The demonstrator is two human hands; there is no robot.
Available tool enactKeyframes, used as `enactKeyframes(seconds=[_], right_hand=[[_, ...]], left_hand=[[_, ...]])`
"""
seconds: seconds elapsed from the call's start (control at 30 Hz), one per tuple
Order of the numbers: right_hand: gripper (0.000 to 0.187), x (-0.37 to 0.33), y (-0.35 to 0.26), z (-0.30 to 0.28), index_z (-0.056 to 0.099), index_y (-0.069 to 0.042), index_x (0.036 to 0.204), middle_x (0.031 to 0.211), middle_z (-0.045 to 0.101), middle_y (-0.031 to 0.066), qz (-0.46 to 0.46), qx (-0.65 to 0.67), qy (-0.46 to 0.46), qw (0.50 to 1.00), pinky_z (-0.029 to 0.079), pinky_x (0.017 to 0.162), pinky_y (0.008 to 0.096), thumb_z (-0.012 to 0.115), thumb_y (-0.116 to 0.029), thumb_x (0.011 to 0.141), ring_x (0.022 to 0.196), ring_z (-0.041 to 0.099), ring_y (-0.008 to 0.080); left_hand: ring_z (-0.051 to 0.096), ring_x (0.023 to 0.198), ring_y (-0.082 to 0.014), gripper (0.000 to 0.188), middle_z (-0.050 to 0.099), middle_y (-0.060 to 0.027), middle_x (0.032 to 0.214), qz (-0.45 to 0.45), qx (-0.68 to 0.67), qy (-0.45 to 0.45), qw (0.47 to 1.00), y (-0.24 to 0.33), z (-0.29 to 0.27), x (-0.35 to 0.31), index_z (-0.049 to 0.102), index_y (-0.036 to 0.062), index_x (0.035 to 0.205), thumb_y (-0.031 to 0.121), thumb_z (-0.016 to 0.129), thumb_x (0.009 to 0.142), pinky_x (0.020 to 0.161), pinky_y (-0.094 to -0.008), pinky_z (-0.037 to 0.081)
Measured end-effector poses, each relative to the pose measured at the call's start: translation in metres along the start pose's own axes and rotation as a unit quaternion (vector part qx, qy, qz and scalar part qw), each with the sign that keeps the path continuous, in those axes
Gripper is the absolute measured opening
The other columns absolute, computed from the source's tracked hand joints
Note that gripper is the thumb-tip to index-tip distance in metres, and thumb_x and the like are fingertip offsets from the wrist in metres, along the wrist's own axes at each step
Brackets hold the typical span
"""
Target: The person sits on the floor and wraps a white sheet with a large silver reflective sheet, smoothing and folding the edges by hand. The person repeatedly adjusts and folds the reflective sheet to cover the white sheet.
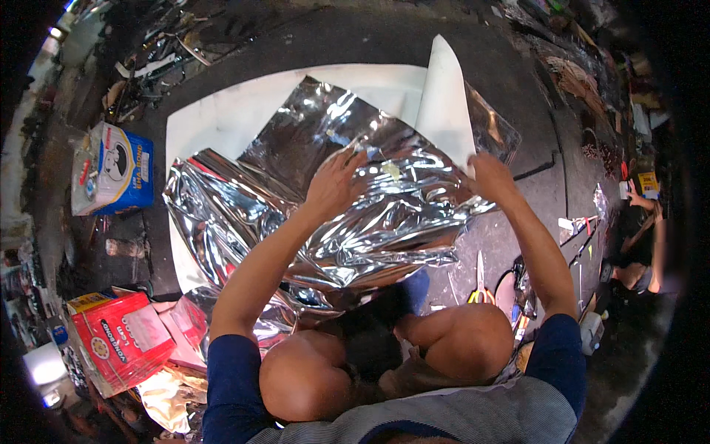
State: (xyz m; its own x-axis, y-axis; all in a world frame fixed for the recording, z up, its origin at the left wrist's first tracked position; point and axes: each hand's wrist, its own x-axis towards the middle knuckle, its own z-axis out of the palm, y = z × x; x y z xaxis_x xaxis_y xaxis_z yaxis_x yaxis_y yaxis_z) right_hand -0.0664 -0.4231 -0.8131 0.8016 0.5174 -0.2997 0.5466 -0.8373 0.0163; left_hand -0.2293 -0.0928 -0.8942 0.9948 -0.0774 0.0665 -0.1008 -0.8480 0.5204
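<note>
A large crinkled silver foil sheet (355, 251) spreads in front of me, with a smoother dark-reflecting part at its far side. My left hand (336, 181) rests on top of it, fingers spread. Beneath the foil lies a big white sheet (214, 111), whose far right part curls up into a white roll (444, 96). At the near end of that curl my right hand (489, 179) is closed on the white sheet's edge, right beside the foil's right edge. The fingertips are partly hidden, so whether the foil is also pinched there I cannot tell.
Scissors (481, 288) with yellow handles lie by my right knee. At the left stand a blue and white can (115, 170) and a red can (122, 340). A clear sheet (492, 122) lies beyond my right hand. Another person's arm (657, 244) shows at the far right.
</note>
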Motion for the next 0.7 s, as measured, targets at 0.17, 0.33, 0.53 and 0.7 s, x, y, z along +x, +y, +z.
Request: enactKeyframes(seconds=[0.17, 0.33, 0.53, 0.7], right_hand=[[0.029, 0.017, -0.085, -0.01, 0.065, 0.001, 0.111, 0.1, 0.068, 0.0157, -0.145, 0.36, 0.062, 0.92, 0.052, 0.082, 0.0343, 0.069, -0.004, 0.084, 0.091, 0.066, 0.0244], [0.045, 0.035, -0.121, 0.08, 0.06, -0.005, 0.126, 0.122, 0.058, 0.0165, -0.106, 0.265, 0.137, 0.949, 0.051, 0.091, 0.0403, 0.073, -0.013, 0.084, 0.103, 0.062, 0.0325], [0.052, 0.038, -0.12, 0.095, 0.057, -0.016, 0.139, 0.122, 0.053, 0.0145, -0.146, 0.196, 0.164, 0.956, 0.049, 0.091, 0.0396, 0.07, -0.025, 0.09, 0.11, 0.057, 0.0311], [0.055, 0.04, -0.12, 0.096, 0.056, -0.023, 0.14, 0.118, 0.051, 0.0166, -0.163, 0.113, 0.124, 0.972, 0.05, 0.092, 0.0437, 0.069, -0.035, 0.088, 0.111, 0.053, 0.0336]], left_hand=[[0.026, 0.149, -0.0357, 0.082, 0.02, -0.0109, 0.165, -0.022, 0.069, -0.048, 0.996, 0.013, 0.039, 0.002, 0.023, 0.0269, 0.158, 0.052, 0.062, 0.091, 0.114, -0.0602, 0.03], [0.016, 0.153, -0.0267, 0.12, 0.008, -0.0039, 0.168, -0.116, 0.056, -0.098, 0.987, -0.006, 0.053, 0.005, 0.007, 0.0169, 0.161, 0.08, 0.061, 0.074, 0.115, -0.0678, 0.021], [0.008, 0.155, -0.0232, 0.132, 0.0, -0.0018, 0.169, -0.154, 0.027, -0.125, 0.98, -0.014, 0.064, 0.008, 0.002, 0.0156, 0.161, 0.086, 0.061, 0.066, 0.118, -0.0656, 0.016], [0.01, 0.154, -0.024, 0.135, 0.001, -0.0023, 0.169, -0.163, -0.012, -0.087, 0.983, -0.014, 0.075, 0.003, 0.0, 0.0152, 0.161, 0.078, 0.07, 0.064, 0.119, -0.0643, 0.016]])
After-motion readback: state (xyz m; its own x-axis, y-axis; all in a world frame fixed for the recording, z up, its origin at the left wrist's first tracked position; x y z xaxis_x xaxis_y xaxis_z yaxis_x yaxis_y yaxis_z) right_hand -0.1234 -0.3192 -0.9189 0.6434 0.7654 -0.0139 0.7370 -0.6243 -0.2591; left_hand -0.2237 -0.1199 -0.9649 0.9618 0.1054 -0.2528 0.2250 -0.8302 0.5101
